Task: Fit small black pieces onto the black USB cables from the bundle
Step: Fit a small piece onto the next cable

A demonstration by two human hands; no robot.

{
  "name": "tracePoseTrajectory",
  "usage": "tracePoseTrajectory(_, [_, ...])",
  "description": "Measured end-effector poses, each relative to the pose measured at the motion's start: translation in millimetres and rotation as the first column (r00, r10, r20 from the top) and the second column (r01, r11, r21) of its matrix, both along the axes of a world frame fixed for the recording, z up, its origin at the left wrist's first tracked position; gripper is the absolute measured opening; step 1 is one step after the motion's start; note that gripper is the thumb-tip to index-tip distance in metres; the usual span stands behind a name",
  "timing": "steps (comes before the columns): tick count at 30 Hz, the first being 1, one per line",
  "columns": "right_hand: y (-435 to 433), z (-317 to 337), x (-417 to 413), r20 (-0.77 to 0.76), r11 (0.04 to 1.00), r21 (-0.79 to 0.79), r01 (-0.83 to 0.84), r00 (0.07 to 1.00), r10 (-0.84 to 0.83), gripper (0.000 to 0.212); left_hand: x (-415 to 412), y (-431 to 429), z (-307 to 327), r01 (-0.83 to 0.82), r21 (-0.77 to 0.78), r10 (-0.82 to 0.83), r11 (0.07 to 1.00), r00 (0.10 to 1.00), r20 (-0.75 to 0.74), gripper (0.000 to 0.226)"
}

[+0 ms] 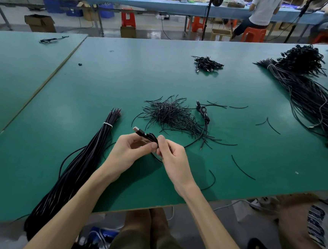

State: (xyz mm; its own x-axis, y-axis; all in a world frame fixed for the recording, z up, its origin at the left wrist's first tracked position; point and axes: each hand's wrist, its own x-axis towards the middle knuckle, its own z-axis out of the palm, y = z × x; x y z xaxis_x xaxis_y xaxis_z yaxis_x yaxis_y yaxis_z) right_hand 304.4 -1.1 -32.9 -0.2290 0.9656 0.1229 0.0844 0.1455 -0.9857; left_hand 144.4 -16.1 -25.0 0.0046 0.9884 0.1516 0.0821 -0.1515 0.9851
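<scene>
My left hand [126, 152] and my right hand [171, 159] meet above the green table [123, 81], near its front edge. Between their fingertips is a coiled black USB cable [145, 135], its silver plug sticking out to the upper left. My left fingers pinch the coil from the left, and my right thumb and fingers pinch it from the right. Whether a small black piece sits on it I cannot tell. A long tied bundle of black cables [80, 168] lies to the left and hangs over the front edge. A heap of short black ties [172, 115] lies just beyond my hands.
One coiled cable [203, 113] lies right of the heap. A small pile of coiled cables [207, 64] sits farther back. A big mass of black cables [308, 91] fills the right side. Loose ties are scattered at the front right. Another person's legs show at the lower right.
</scene>
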Motion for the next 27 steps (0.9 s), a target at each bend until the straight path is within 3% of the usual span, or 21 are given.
tracePoseTrajectory(8, [-2.5,2.5,-5.2,-0.008,1.0,-0.025,-0.007,1.0,0.007,0.06,-3.4,-0.4,1.0,0.078,-0.049,-0.074,0.996,0.995,0.074,0.018])
tracePoseTrajectory(13, [-2.6,3.5,-5.5,-0.017,0.999,-0.035,-0.01,1.0,0.009,0.043,-2.6,0.8,2.4,0.093,-0.055,-0.088,0.994,0.993,0.08,0.005])
tracePoseTrajectory(20, [-5.4,6.1,-3.8,0.023,1.0,-0.013,-0.008,1.0,0.009,0.047,1.1,1.5,-1.4,-0.054,0.001,0.054,0.999,0.996,-0.064,0.008])
tracePoseTrajectory(27, [-6.2,5.5,-3.7,0.025,1.0,0.017,0.019,0.999,-0.02,0.04,1.9,0.0,-1.5,-0.044,0.003,0.044,0.999,0.999,-0.029,0.021])
